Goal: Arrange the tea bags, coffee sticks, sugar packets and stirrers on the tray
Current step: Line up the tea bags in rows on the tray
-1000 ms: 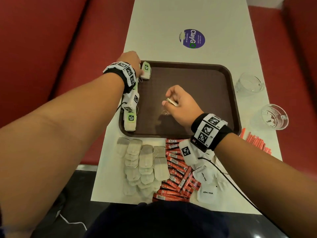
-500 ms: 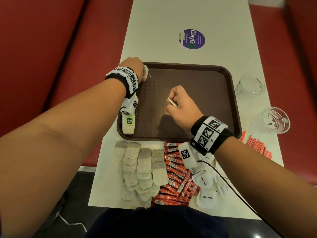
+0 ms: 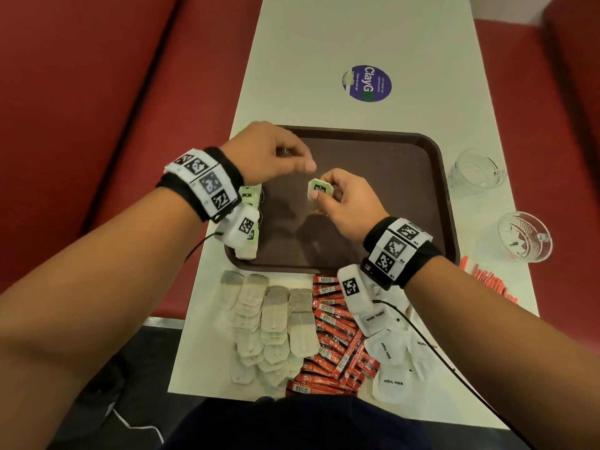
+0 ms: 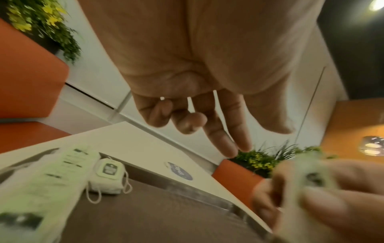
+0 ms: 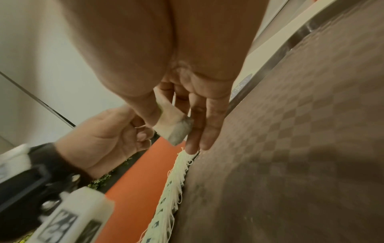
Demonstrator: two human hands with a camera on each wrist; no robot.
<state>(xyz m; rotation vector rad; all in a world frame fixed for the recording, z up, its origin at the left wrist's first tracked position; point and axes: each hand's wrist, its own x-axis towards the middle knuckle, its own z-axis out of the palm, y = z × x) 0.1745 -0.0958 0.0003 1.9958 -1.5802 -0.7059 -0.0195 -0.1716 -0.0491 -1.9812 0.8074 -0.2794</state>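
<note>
A short row of tea bags [image 3: 250, 203] lines the tray's [image 3: 389, 177] left edge. The right hand [image 3: 344, 203] pinches another bag [image 3: 319, 190] mid-frame; the left hand [image 3: 269, 154] hangs relaxed, empty. Bags, sticks [image 3: 334, 332], sugar [image 3: 389, 349] and stirrers [image 3: 490, 284] wait off-tray: barely begun.

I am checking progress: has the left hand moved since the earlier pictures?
Yes. The left hand has left the tray's left rim and moved inward, toward the right hand.

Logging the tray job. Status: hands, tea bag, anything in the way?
Right hand pinches a tea bag above the tray. Left hand empty, fingers loosely curled, beside it. Tea bag row along tray's left edge. Nothing in the way.
</note>
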